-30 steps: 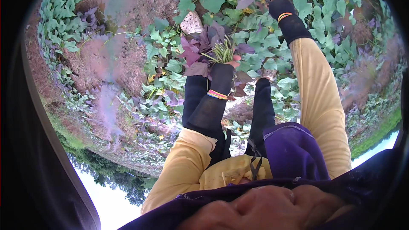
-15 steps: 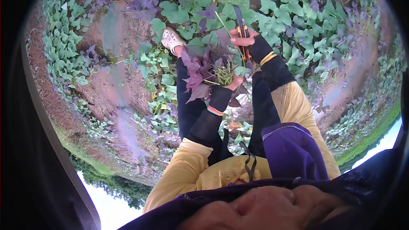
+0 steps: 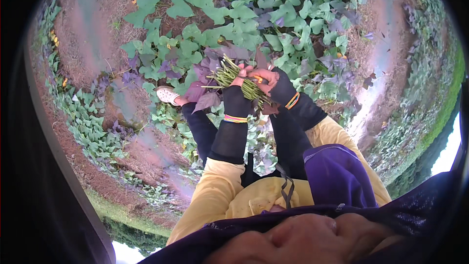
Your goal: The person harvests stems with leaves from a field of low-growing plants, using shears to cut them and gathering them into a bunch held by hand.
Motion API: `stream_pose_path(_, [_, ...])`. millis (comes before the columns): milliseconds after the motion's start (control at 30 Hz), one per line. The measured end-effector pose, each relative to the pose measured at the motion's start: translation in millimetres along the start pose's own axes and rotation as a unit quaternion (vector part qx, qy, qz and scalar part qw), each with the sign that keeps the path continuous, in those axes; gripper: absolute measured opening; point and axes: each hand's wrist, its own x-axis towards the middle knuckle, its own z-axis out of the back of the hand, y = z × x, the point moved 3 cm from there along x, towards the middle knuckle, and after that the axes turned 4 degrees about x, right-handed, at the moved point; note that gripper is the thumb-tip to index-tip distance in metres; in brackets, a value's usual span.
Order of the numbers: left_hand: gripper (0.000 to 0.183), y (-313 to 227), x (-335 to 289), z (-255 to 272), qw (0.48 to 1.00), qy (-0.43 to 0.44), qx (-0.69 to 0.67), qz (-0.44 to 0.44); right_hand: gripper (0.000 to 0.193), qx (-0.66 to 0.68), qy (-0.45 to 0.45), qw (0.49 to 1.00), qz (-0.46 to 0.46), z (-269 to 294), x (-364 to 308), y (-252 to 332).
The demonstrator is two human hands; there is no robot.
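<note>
A bundle of cut green stems with broad purple leaves lies across both hands, its pale stem ends pointing up and left. My left hand is closed around the bundle from the near side. Pressed close against the stems, my right hand has its fingers curled. An orange bit of the cutting tool shows at the right fingers; the rest of that tool is hidden by the hand and stems. Both wrists wear dark sleeves with coloured bands.
Leafy green and purple vines spread over the ground ahead. A strip of bare brown soil runs along the left, and another on the right. My foot in a pale clog stands among the vines.
My right hand has come down and in to the stems with the black-and-orange cutting tool, now mostly hidden. My left hand and the bundle have moved up and left; the stems now lie sideways.
</note>
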Motion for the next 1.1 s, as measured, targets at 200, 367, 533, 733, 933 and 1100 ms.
stream_pose_path(200, [0.027,41.2,-23.8,-17.0,0.977,-0.002,0.176,0.121,0.031,0.069,-0.187,0.980,-0.021,38.8,-46.8,-1.1])
stream_pose_path(367, [0.026,63.5,-45.7,-46.0,0.953,0.061,0.218,0.202,0.022,0.354,-0.194,0.894,-0.196,70.3,-37.6,-5.6])
stream_pose_path(533, [0.033,61.8,-55.4,-112.1,0.926,0.280,0.054,0.249,0.030,0.472,0.005,0.852,-0.229,47.7,-36.1,-81.5])
stream_pose_path(733, [0.034,47.3,-19.3,-84.9,0.936,0.313,-0.099,0.127,0.028,0.460,0.060,0.863,-0.198,42.4,26.2,-35.4])
stream_pose_path(933, [0.016,6.2,20.7,-28.9,0.968,0.246,0.032,0.044,0.071,-0.278,-0.081,0.947,-0.141,20.6,143.1,-114.8])
stream_pose_path(1100, [0.014,63.2,64.9,-46.0,0.978,0.145,0.124,0.082,0.032,-0.432,-0.030,0.856,-0.282,133.2,65.9,-337.8])
